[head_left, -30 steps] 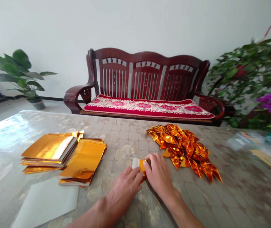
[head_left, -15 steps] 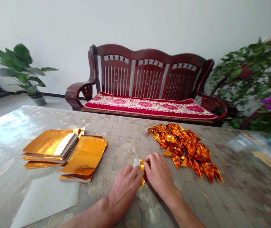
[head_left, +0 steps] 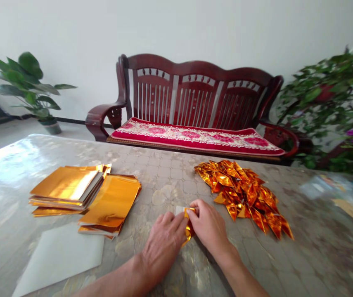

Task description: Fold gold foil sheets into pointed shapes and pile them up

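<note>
Our left hand (head_left: pixel 164 243) and right hand (head_left: pixel 209 225) both pinch the foil (head_left: pixel 189 231), closer than a second ago. Less white shows: we judge the fold tighter.

Our left hand (head_left: pixel 164 243) and right hand (head_left: pixel 209 227) are bare, with bare, unsleeved forearms over the table (head_left: pixel 170 173).

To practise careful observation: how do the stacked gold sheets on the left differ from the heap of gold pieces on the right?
The gold sheets lie flat and smooth in stacks; the gold pieces are folded, pointed and crinkled, in a loose heap. Each sheet is a large rectangle; each piece is smaller and narrower. Both are shiny gold foil.
</note>
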### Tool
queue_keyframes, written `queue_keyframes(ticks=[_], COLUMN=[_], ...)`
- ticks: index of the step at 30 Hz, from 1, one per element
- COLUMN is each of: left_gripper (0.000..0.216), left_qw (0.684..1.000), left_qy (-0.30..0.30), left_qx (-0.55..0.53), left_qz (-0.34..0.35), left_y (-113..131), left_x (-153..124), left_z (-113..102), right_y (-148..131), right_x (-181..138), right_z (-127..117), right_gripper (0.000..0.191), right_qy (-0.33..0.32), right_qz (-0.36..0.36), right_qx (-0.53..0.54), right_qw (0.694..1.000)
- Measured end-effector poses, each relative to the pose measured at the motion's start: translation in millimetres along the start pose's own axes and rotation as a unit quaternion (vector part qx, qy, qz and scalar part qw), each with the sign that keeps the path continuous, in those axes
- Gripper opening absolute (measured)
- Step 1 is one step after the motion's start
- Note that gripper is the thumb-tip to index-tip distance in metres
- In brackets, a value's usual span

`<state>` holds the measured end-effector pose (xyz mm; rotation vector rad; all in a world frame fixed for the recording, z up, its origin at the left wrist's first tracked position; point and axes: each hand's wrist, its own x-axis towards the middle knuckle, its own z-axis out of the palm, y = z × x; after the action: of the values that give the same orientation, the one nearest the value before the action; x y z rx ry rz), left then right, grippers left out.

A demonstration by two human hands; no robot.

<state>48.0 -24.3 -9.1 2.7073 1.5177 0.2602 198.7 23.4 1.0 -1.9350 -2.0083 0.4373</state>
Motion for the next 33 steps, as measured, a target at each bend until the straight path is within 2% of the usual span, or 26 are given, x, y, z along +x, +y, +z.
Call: queue_keyframes(ticks=[7, 13, 21, 33], left_gripper=[0.027, 0.027, 0.029, 0.027], left_qw=[1.000, 0.999, 0.999, 0.999], left_qy=[0.014, 0.022, 0.018, 0.015], left_qx=[0.011, -0.005, -0.011, -0.012], left_qz=[-0.013, -0.039, -0.037, -0.031], left_y=[0, 1, 0, -2], left_x=[-1, 0, 1, 2], left_z=[-2, -3, -7, -3], right_y=[-1, -1, 4, 10], right_x=[-1, -3, -6, -11], right_z=[2, 9, 15, 15], right_gripper=[0.009, 0.009, 0.013, 0.016], right_qy=[0.014, 0.056, 0.092, 0.100], right_qz=[-0.003, -0.062, -0.125, -0.183], right_qx=[-0.016, -0.003, 0.000, 0.022], right_qw=[1.000, 0.996, 0.988, 0.978])
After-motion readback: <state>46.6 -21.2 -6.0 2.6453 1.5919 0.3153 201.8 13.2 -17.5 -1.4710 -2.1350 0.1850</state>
